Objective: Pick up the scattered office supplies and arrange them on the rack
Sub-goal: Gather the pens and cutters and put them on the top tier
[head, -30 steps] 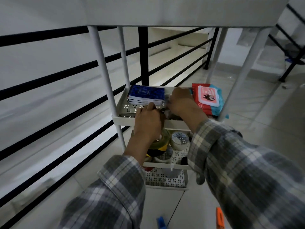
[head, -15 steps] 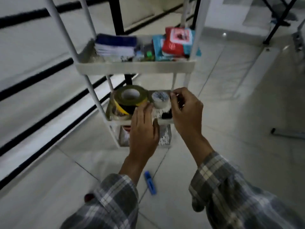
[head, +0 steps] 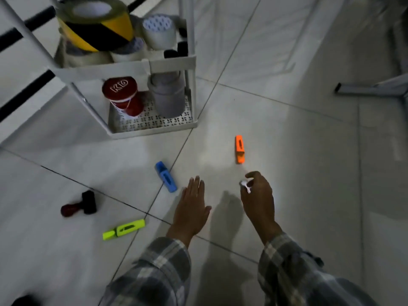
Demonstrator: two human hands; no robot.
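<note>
On the floor tiles lie a blue highlighter [head: 166, 176], an orange highlighter [head: 239, 149], a yellow-green highlighter [head: 124, 229] and a stamp [head: 79, 204] with a dark red handle. My left hand [head: 192, 208] hovers flat and holds nothing, just right of the blue highlighter. My right hand [head: 258, 195] is below the orange highlighter, its fingers curled on a small white object [head: 245, 186]. The white rack [head: 172, 64] stands at the upper left. Its middle shelf holds a yellow-black tape roll [head: 95, 23] and white tape rolls [head: 157, 29].
The rack's bottom shelf carries a red-lidded can [head: 122, 96] and a grey cup [head: 167, 93]. Black railing bars [head: 24, 89] run behind the rack on the left. A grey metal leg [head: 371, 88] lies on the floor at the right.
Both hands have left the rack's shelves and come down over the floor. The view has tilted down from the rack to the scattered highlighters and stamp.
</note>
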